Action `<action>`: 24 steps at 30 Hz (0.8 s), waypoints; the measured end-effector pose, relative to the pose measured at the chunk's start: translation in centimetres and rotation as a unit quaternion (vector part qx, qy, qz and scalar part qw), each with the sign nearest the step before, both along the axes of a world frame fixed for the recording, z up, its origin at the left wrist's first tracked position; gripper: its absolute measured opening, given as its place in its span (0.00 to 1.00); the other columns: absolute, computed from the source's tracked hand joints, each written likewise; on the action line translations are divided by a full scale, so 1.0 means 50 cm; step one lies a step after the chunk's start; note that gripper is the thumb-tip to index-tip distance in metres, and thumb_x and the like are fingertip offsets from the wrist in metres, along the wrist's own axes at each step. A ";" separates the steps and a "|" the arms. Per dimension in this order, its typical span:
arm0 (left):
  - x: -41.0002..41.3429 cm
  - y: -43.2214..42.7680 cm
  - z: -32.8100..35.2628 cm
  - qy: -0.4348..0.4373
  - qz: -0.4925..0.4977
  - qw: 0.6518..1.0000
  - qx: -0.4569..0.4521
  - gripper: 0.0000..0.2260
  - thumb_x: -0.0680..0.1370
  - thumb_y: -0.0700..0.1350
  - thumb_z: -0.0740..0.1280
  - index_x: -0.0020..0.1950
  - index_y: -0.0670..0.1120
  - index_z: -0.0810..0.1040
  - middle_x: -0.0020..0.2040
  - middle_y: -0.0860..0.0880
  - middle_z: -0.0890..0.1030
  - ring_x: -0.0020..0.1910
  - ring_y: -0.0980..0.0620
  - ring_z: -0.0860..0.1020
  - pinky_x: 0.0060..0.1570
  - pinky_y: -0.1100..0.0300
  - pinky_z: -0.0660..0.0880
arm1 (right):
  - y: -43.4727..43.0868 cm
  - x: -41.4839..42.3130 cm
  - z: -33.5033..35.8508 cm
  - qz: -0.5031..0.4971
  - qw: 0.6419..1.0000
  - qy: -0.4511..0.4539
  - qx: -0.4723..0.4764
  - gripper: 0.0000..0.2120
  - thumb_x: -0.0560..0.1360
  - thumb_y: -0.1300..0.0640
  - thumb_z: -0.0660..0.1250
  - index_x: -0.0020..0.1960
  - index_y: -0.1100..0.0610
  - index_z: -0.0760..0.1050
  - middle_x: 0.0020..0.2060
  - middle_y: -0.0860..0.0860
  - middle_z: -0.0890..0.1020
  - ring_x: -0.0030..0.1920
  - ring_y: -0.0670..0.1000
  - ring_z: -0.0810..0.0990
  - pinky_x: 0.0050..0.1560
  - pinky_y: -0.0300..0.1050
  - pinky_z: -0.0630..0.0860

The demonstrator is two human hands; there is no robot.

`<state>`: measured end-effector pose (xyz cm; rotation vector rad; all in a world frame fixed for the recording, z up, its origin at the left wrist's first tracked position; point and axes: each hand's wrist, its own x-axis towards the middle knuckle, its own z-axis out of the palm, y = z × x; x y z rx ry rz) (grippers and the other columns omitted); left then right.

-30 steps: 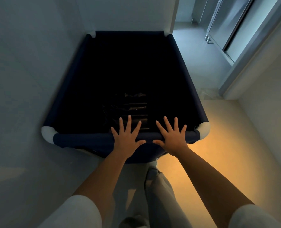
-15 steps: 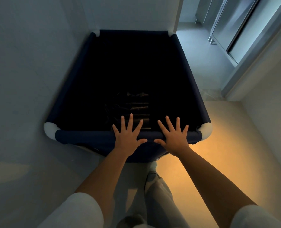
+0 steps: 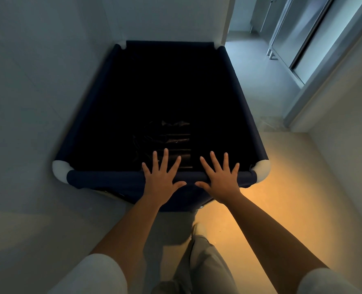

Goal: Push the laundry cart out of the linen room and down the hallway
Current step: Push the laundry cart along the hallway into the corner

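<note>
A pale wall [image 3: 38, 85] runs along the left, beyond the left hand's fingers. The dark blue laundry cart [image 3: 103, 179] stretches ahead of the fingertips, its near rail under both palms. Dark folded fabric [image 3: 171, 139] lies inside, just past the fingertips. The left hand [image 3: 161, 179] and right hand [image 3: 222, 180] press flat, fingers spread apart, gripping nothing.

The floor [image 3: 260, 209] is pale and smooth, lit warm orange to the right of the person and dim grey-blue on the left and toward the doorway. The dark-blue laundry cart [image 3: 103, 179] stands on it, close beside the left wall. A shoe [image 3: 199, 229] is planted just behind the cart.
</note>
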<state>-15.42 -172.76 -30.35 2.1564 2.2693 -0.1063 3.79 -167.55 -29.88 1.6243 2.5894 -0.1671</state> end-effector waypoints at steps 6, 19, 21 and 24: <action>0.023 -0.006 0.009 -0.015 0.031 0.999 -0.001 0.36 0.74 0.69 0.46 0.74 0.52 0.36 0.76 0.46 0.38 0.73 0.39 0.38 0.67 0.34 0.46 | -0.004 0.007 0.003 0.017 1.000 0.023 0.000 0.36 0.74 0.32 0.48 0.74 0.45 0.38 0.76 0.52 0.43 0.74 0.61 0.35 0.68 0.68 0.37; 0.198 0.067 0.061 -0.076 0.056 0.995 0.027 0.29 0.78 0.62 0.44 0.74 0.52 0.38 0.76 0.47 0.40 0.74 0.43 0.38 0.69 0.38 0.43 | 0.055 0.151 0.048 0.054 0.993 0.100 -0.030 0.33 0.77 0.36 0.50 0.73 0.44 0.36 0.76 0.49 0.42 0.74 0.56 0.34 0.69 0.63 0.34; 0.244 0.082 0.066 -0.084 0.060 0.994 0.024 0.29 0.78 0.62 0.45 0.73 0.52 0.37 0.76 0.48 0.39 0.74 0.44 0.38 0.69 0.39 0.42 | 0.076 0.189 0.059 0.069 0.991 0.109 -0.024 0.33 0.77 0.37 0.50 0.73 0.44 0.36 0.76 0.49 0.42 0.73 0.55 0.32 0.69 0.64 0.34; 0.315 0.114 0.076 -0.089 0.067 0.993 0.027 0.28 0.79 0.61 0.45 0.74 0.52 0.38 0.76 0.48 0.40 0.74 0.44 0.38 0.69 0.39 0.43 | 0.118 0.246 0.073 0.087 0.991 0.104 -0.019 0.32 0.77 0.36 0.49 0.72 0.44 0.35 0.76 0.48 0.41 0.71 0.54 0.30 0.69 0.65 0.37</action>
